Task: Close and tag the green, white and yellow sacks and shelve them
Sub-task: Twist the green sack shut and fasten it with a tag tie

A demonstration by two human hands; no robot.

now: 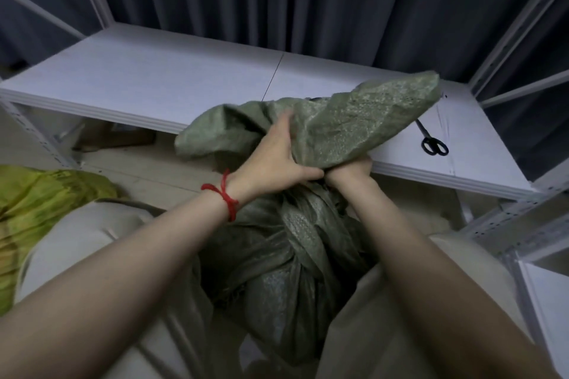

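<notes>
A green woven sack [286,274] stands between my knees in front of the white shelf [147,80]. Its loose top is gathered into a neck and flares out above my hands over the shelf edge. My left hand [278,160], with a red string on the wrist, grips the gathered top from the left, thumb under the fabric. My right hand [349,174] is curled round the neck just below the flared cloth, mostly hidden by it. A yellow sack [40,203] lies on the floor at the left. No white sack is in view.
Black scissors [432,141] lie on the shelf board at the right, close to the sack's flared top. White metal uprights [505,212] of the rack stand at right and left. Dark curtains hang behind the shelf. Brown cardboard lies on the floor under the shelf.
</notes>
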